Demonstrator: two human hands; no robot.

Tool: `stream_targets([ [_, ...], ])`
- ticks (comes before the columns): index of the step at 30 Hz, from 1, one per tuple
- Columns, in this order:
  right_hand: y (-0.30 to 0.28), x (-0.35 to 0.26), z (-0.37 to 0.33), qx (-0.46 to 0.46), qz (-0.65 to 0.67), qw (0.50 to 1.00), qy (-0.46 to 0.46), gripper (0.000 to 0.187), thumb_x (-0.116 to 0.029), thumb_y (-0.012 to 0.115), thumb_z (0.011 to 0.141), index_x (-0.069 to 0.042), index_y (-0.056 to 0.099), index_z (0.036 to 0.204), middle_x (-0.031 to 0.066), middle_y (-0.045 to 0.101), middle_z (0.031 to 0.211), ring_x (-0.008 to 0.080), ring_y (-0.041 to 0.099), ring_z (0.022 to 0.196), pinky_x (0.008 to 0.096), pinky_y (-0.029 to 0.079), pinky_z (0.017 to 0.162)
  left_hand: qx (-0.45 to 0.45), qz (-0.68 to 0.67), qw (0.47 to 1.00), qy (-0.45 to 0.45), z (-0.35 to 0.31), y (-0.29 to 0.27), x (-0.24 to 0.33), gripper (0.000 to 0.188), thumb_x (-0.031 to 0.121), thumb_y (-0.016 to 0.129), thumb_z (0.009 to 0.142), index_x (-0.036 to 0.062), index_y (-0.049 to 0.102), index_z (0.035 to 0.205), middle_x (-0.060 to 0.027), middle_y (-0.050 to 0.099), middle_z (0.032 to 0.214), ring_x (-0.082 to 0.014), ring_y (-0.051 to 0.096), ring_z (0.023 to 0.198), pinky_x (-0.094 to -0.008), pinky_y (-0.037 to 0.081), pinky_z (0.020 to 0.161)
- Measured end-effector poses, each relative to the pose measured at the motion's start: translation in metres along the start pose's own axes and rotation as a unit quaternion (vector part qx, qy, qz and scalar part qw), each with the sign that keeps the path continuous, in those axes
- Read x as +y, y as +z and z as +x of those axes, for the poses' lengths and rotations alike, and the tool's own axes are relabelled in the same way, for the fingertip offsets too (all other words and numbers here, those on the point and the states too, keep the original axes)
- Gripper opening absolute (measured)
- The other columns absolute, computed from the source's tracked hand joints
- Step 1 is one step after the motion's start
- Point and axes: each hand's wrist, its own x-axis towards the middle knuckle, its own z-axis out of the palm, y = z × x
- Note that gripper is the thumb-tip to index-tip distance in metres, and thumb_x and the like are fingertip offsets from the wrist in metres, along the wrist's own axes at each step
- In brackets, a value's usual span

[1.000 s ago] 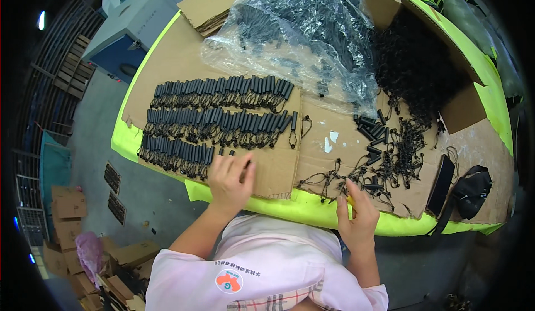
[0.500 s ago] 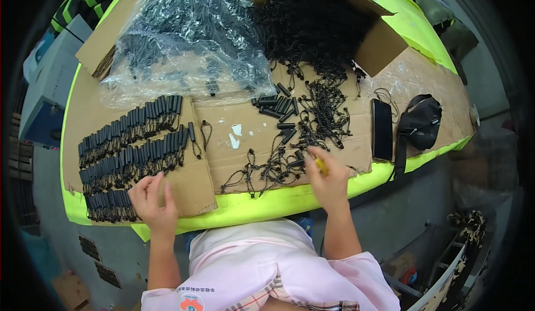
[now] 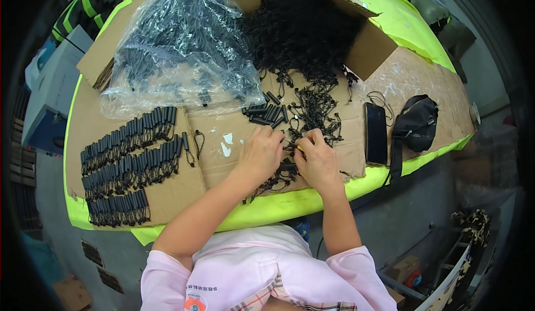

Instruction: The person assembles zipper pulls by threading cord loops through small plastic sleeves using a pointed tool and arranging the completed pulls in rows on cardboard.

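Left of the frame: rows of slim matte-black tubes with black cord loops (image 3: 114, 149) lie side by side on brown cardboard, tubes uppermost, loops toward the lower edge; the lowest row is the shortest. Upper centre-left: a crumpled clear plastic bag of dark pieces (image 3: 178, 38). Centre: the left hand (image 3: 263, 152) bends its fingertips inward; whether they grip a piece cannot be told. Loose matte-black tubes (image 3: 257, 110) lie just above it. Right of centre: a small yellow object (image 3: 300, 148) shows between the closed fingers of the right hand (image 3: 320, 158), near the left. A tangled heap of knotted black cords (image 3: 315, 108) lies above and partly behind the fingers. Good practice, as judged here, is to brace both hands close together, keep the yellow object steady, work one cord at a time, and hold its loop clear of the tangle to avoid snagging.
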Motion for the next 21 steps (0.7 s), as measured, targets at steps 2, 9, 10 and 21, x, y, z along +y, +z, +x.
stream_targets([
  [2, -0.002, 0.003, 0.001, 0.008, 0.006, 1.0, -0.01, 0.013, -0.014, 0.062, 0.074, -0.009, 0.06, 0.086, 0.0074, 0.051, 0.09, 0.0281, 0.059, 0.067, 0.0392, 0.047, 0.057, -0.026, 0.015, 1.0, -0.009, 0.006, -0.001, 0.001, 0.016, 0.006, 0.063, 0.072, 0.002, 0.06, 0.088, -0.0139, 0.056, 0.081, -0.0314, 0.054, 0.082, -0.0394, 0.045, 0.072],
  [9, 0.002, 0.003, 0.007, -0.018, 0.024, 1.0, -0.01, 0.014, -0.016, 0.063, 0.075, -0.008, 0.06, 0.086, 0.007, 0.052, 0.093, 0.0284, 0.06, 0.068, 0.0385, 0.048, 0.058, -0.054, 0.042, 0.997, -0.025, 0.004, -0.008, -0.001, 0.024, 0.004, 0.058, 0.072, 0.0008, 0.059, 0.096, -0.0163, 0.058, 0.086, -0.0313, 0.056, 0.086, -0.039, 0.046, 0.075],
  [10, 0.004, 0.005, 0.007, -0.017, 0.023, 1.0, -0.01, 0.014, -0.016, 0.063, 0.075, -0.008, 0.06, 0.086, 0.007, 0.052, 0.093, 0.0284, 0.06, 0.068, 0.0385, 0.048, 0.058, -0.054, 0.043, 0.997, -0.023, 0.003, -0.01, -0.001, 0.024, 0.004, 0.058, 0.072, 0.0008, 0.059, 0.096, -0.0163, 0.058, 0.086, -0.0313, 0.056, 0.086, -0.039, 0.046, 0.075],
  [21, 0.0, 0.009, 0.005, 0.055, 0.208, 0.976, 0.027, 0.02, -0.014, 0.066, 0.073, -0.006, 0.063, 0.092, 0.0058, 0.057, 0.089, 0.0245, 0.06, 0.068, 0.0345, 0.048, 0.06, -0.002, -0.016, 0.996, -0.092, -0.032, -0.053, 0.0, 0.034, 0.0, 0.056, 0.072, 0.006, 0.062, 0.104, -0.0066, 0.052, 0.07, -0.0148, 0.052, 0.065, -0.0251, 0.043, 0.06],
])
